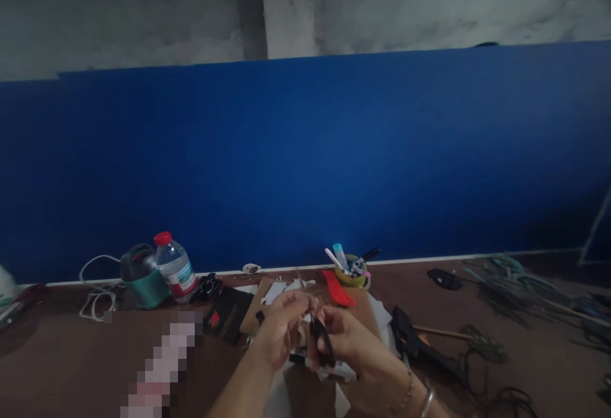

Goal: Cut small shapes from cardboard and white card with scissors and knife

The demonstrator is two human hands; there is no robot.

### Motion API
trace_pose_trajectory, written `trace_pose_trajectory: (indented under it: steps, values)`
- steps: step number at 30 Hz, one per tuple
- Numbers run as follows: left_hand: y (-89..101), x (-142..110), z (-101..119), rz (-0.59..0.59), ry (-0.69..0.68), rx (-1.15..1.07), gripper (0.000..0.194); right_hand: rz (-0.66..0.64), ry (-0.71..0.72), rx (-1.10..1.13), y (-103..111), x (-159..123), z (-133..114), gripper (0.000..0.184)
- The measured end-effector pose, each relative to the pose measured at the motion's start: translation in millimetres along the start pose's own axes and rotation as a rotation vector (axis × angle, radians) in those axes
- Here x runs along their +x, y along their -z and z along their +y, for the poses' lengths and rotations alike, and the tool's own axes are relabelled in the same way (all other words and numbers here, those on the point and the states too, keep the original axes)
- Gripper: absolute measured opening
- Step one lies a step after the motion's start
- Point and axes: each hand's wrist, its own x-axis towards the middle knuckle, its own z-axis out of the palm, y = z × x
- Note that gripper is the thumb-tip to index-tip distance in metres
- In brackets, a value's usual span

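Low in the head view, my right hand is closed around the black-handled scissors. A thin metal blade points up and away, between my two hands. Close against it, my left hand is pinched shut near the blade; whatever its fingertips hold is too small or hidden to name. Under both hands lie a brown cardboard sheet and white paper pieces. Just beyond my right hand is a bright red-orange strip-shaped piece.
A yellow-green cup of pens stands behind the hands. Leftward are a red-capped water bottle, a teal container and a white cable. A black glue gun and tangled cords lie rightward. A blue partition borders the table.
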Motion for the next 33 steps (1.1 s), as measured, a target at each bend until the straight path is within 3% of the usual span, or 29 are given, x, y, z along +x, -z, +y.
trace_pose_trajectory:
  steps: [5,8,11,16,20,24,26,30,33]
  values:
    - [12.1,7.2,6.0,0.184,0.011,0.219,0.024,0.289,0.001,-0.176,3.8,8.6,6.7,0.043]
    - [23.9,13.8,9.7,0.441,-0.197,0.507,0.025,0.443,0.084,-0.472,10.6,11.6,13.3,0.031]
    - [30.1,16.9,10.2,0.559,-0.450,0.722,0.024,0.511,0.177,-0.916,11.2,8.0,16.7,0.027]
    - [20.6,12.7,4.5,0.470,-0.614,0.962,0.018,0.402,0.213,-1.240,-6.4,0.2,21.1,0.042]
    - [11.2,7.8,-0.2,0.385,-0.661,1.042,0.018,0.316,0.183,-1.286,-15.5,1.4,25.8,0.038]
    - [9.8,5.6,-2.6,0.319,-0.664,1.116,0.022,0.224,0.169,-1.326,-10.7,3.7,28.2,0.033]
    - [9.5,4.4,-2.1,0.312,-0.685,1.151,0.023,0.331,0.212,-1.329,-5.7,3.5,26.8,0.028]
    - [5.0,0.6,0.5,0.278,-0.752,1.221,0.021,0.663,0.299,-1.198,2.9,0.9,16.5,0.016]
    - [0.2,-1.3,-0.3,0.193,-0.753,1.233,0.020,0.694,0.401,-1.116,6.8,-0.8,7.5,0.010]
